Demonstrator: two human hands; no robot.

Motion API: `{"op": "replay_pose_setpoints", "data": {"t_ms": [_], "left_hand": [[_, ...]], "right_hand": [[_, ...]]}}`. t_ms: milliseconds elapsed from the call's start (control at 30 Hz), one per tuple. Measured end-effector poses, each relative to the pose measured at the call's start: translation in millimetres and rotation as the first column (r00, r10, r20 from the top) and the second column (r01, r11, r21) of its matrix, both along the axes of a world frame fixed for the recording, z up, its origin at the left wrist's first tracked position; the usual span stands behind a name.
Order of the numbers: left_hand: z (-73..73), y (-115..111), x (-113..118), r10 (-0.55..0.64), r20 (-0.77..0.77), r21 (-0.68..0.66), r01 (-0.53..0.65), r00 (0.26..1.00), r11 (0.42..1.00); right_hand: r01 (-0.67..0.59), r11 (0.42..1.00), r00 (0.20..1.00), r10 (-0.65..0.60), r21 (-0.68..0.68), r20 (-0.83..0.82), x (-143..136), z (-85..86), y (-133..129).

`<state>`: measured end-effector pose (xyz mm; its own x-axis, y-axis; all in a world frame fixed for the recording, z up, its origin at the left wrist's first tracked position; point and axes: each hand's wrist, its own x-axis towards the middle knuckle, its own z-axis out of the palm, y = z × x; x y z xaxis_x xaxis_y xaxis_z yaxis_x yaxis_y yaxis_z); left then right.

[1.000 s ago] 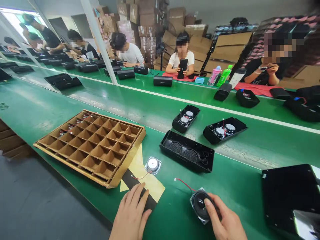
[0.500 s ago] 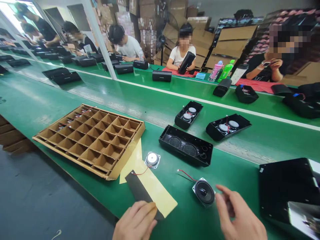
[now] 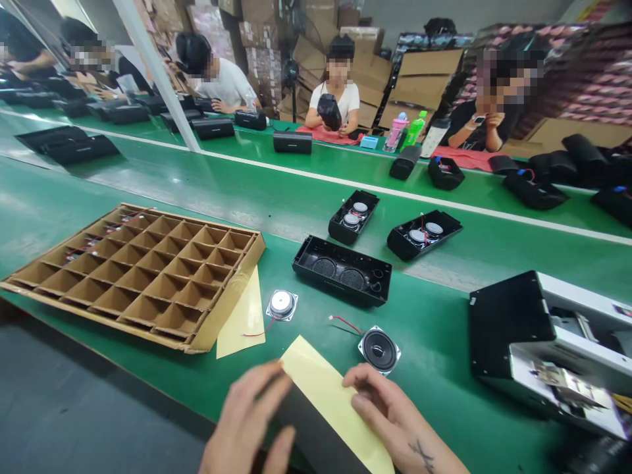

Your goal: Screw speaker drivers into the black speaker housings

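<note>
The left hand (image 3: 243, 418), fingers apart, is at the black-and-yellow sheet (image 3: 320, 385); whether the right hand (image 3: 392, 418) pinches its edge cannot be told.

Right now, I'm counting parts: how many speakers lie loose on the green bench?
2: a pale-backed speaker to the right of the cardboard tray, and a dark-coned speaker just beyond the right hand.

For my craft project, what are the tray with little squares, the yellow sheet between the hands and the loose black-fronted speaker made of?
Divided tray: looks like cardboard, brown and dull, with thin slotted walls.

Yellow sheet: probably smooth paper, since it looks thin and flat with straight edges.

Speaker: likely metal around the edge, which gleams silver; its dark front could be paper or plastic.
</note>
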<state>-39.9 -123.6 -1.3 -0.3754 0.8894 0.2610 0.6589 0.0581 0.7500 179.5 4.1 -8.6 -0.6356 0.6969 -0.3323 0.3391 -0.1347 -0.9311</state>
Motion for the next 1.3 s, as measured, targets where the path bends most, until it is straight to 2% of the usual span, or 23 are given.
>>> {"op": "replay_pose_setpoints", "data": {"t_ms": [33, 100, 200, 267, 300, 333, 433, 467, 500, 567, 633, 667, 733, 800, 867, 1000, 1100, 1200, 1300], "left_hand": [[4.8, 4, -7, 0.069, 0.042, -0.060, -0.066, 0.997, 0.996], [10.9, 11, -16, 0.129, 0.231, -0.197, -0.084, 0.964, 0.977], [16.1, 19, -17, 0.080, 0.530, -0.285, 0.088, 0.844, 0.955], [20.1, 23, -14, 0.056, 0.598, -0.292, 0.152, 0.800, 0.944], [22.3, 24, -13, 0.053, 0.608, -0.294, 0.163, 0.792, 0.942], [24.4, 26, -12, 0.056, 0.615, -0.295, 0.164, 0.787, 0.941], [27.9, 29, -8, 0.070, 0.636, -0.284, 0.150, 0.768, 0.947], [28.1, 31, -7, 0.069, 0.644, -0.277, 0.149, 0.762, 0.949], [27.8, 32, -7, 0.063, 0.654, -0.270, 0.155, 0.754, 0.950], [26.5, 35, -7, 0.046, 0.670, -0.266, 0.182, 0.741, 0.947], [25.3, 37, -8, 0.023, 0.680, -0.270, 0.220, 0.733, 0.937], [24.9, 38, -8, 0.009, 0.684, -0.271, 0.242, 0.729, 0.932], [24.5, 38, -10, -0.034, 0.690, -0.260, 0.292, 0.723, 0.921], [24.2, 37, -12, -0.122, 0.688, -0.218, 0.363, 0.716, 0.906], [23.8, 35, -15, -0.214, 0.653, -0.175, 0.420, 0.726, 0.890], [23.2, 34, -18, -0.307, 0.513, -0.155, 0.439, 0.801, 0.885], [23.4, 36, -19, -0.340, 0.438, -0.156, 0.443, 0.832, 0.883], [23.7, 37, -19, -0.337, 0.431, -0.159, 0.438, 0.837, 0.885], [24.4, 38, -19, -0.325, 0.427, -0.178, 0.431, 0.843, 0.884]], "right_hand": [[0.009, 0.999, 1.000, -0.009, 0.050, 0.006, 5, 4.3, 0], [0.002, 0.984, 1.000, -0.005, 0.178, 0.018, 14, 13.7, 0], [-0.068, 0.930, 0.997, 0.055, 0.361, 0.047, 22, 23.6, 2], [-0.091, 0.866, 0.992, 0.039, 0.492, 0.117, 25, 26.6, 1], [-0.083, 0.807, 0.987, -0.013, 0.584, 0.158, 24, 27.8, -1], [-0.070, 0.724, 0.979, -0.082, 0.686, 0.187, 23, 29.3, -3], [-0.029, 0.384, 0.961, -0.242, 0.923, 0.131, 11, 36.5, -13], [-0.002, 0.298, 0.963, -0.258, 0.954, 0.083, 4, 39.7, -17], [0.036, 0.241, 0.961, -0.274, 0.970, 0.032, -3, 42.8, -21], [0.122, 0.178, 0.952, -0.298, 0.976, -0.064, -17, 47.7, -27], [0.167, 0.186, 0.963, -0.240, 0.968, -0.120, -30, 49.6, -29], [0.171, 0.207, 0.975, -0.179, 0.963, -0.135, -35, 49.1, -28], [0.135, 0.306, 0.991, -0.062, 0.942, -0.122, -42, 45.9, -25], [0.087, 0.424, 0.996, -0.017, 0.902, -0.088, -46, 41.3, -21], [0.058, 0.517, 0.997, 0.005, 0.854, -0.071, -48, 37.5, -16], [0.085, 0.618, 0.992, 0.025, 0.782, -0.128, -50, 36.3, -12], [0.059, 0.652, 0.994, 0.030, 0.756, -0.103, -49, 38.2, -12], [0.031, 0.636, 0.999, 0.012, 0.771, -0.050, -50, 38.3, -15], [0.057, 0.630, 0.998, -0.018, 0.774, -0.059, -51, 37.5, -17]]}}
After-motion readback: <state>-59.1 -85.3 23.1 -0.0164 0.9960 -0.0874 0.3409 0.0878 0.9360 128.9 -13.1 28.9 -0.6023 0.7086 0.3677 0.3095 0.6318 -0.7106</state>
